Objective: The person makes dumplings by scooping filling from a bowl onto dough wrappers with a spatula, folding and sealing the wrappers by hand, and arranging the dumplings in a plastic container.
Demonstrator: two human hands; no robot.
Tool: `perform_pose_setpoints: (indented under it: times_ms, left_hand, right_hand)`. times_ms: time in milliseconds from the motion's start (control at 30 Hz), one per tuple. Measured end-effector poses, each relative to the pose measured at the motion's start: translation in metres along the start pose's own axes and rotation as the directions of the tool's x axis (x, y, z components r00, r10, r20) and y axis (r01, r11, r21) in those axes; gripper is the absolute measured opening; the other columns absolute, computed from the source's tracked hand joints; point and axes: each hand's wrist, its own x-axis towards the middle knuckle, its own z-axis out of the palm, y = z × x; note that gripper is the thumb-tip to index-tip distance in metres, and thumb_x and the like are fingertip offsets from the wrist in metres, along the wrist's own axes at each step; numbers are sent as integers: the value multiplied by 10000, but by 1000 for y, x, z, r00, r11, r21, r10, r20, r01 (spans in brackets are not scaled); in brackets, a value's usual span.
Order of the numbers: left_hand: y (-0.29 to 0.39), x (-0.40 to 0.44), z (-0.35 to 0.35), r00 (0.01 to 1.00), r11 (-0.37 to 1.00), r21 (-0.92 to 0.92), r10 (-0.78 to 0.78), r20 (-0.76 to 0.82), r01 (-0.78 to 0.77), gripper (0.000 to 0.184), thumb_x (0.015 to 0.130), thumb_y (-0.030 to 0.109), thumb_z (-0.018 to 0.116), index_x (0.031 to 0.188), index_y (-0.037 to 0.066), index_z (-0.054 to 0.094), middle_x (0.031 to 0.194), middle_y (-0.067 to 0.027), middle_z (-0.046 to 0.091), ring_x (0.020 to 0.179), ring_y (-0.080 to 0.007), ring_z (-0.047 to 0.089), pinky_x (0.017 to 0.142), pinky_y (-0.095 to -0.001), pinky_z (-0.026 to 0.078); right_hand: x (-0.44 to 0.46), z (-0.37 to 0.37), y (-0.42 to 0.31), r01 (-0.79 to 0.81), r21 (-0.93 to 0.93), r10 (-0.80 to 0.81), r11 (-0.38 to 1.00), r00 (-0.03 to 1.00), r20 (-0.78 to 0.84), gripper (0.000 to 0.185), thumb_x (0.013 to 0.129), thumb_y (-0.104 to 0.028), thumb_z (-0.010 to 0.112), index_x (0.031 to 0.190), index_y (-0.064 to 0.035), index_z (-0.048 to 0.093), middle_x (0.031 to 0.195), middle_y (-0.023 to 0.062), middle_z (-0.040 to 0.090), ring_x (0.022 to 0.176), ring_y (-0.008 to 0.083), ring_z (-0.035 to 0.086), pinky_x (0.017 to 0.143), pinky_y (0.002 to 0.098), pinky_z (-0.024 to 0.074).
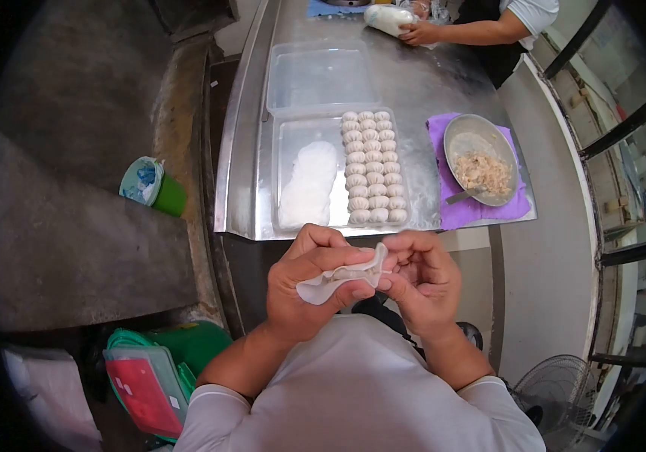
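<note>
A thin white dumpling wrapper is folded around some filling in front of my chest. My left hand cradles it, thumb over the top and fingers beneath. At the wrapper's right end, the thumb and fingers of my right hand pinch its edge. Just beyond my hands, rows of pleated dumplings fill the right side of a clear plastic tray. A heap of white flour lies in the tray's left side.
On the steel table, a metal bowl of filling rests on a purple cloth. The tray's lid lies behind it. A co-worker's hand touches a wrapped white roll. A green bin stands left.
</note>
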Motion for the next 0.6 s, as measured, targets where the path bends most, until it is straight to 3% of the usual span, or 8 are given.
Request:
perform_pose_setpoints:
  times_ms: [133,200,333,400,433,500,533,600]
  left_hand:
    - [11,0,0,996,997,-37,-64,-64,62,401,772,111,883,1140,51,734,1045,-76,614,949,-145,582,816,-269,481]
    - [4,-3,-7,999,999,-2,38,-19,-38,403,764,126,894,1118,46,719,1023,-84,622,927,-155,599,794,-277,497]
    - [8,-2,-10,997,998,24,57,52,-58,382,762,123,896,1085,44,708,1028,-91,639,927,-162,614,791,-282,503]
    - [14,-2,-8,998,1000,15,-20,60,19,370,763,110,893,1075,47,703,1057,-92,652,940,-165,626,806,-286,504]
    - [11,-3,-7,998,1000,11,-22,59,21,370,763,110,893,1075,47,703,1057,-92,652,940,-165,626,806,-286,504]
    - [4,-6,-6,999,978,-210,-21,-43,11,381,755,96,895,1079,50,699,1085,-94,658,961,-161,630,818,-293,508]
    - [3,-5,-8,999,977,-211,-22,-44,12,381,755,96,895,1079,50,699,1085,-94,658,961,-161,630,818,-293,508]
    - [3,-4,-14,996,998,-54,17,86,-12,409,750,80,896,1099,45,686,1085,-89,659,960,-151,631,829,-289,512]
  right_hand:
    - [-2,-16,-4,-102,-210,125,972,987,98,129,859,0,769,980,-15,729,1024,60,621,872,69,554,652,190,390]
    - [0,-14,-4,146,-364,-71,920,975,211,135,863,5,760,991,-7,721,988,46,629,860,73,543,653,198,399]
    - [-3,2,-9,57,-188,-49,980,998,46,121,860,-1,761,974,-5,724,996,58,629,866,93,539,663,210,408]
    - [-2,-11,-12,195,-490,-76,850,965,251,128,851,1,764,973,-9,729,986,76,638,880,121,553,688,224,428]
    - [-1,-11,-12,192,-493,-73,849,965,250,128,851,1,764,973,-9,729,986,76,638,880,121,553,688,224,428]
    - [2,-11,-11,351,-543,-170,763,919,356,124,846,6,757,966,-13,732,982,87,647,869,152,567,706,249,446]
    - [1,-5,-11,350,-544,-168,762,919,356,124,846,6,757,966,-13,732,982,87,647,869,152,567,706,249,446]
    - [-4,11,-11,119,-364,-95,924,992,81,113,840,9,751,949,-17,735,942,70,657,849,166,560,702,270,450]
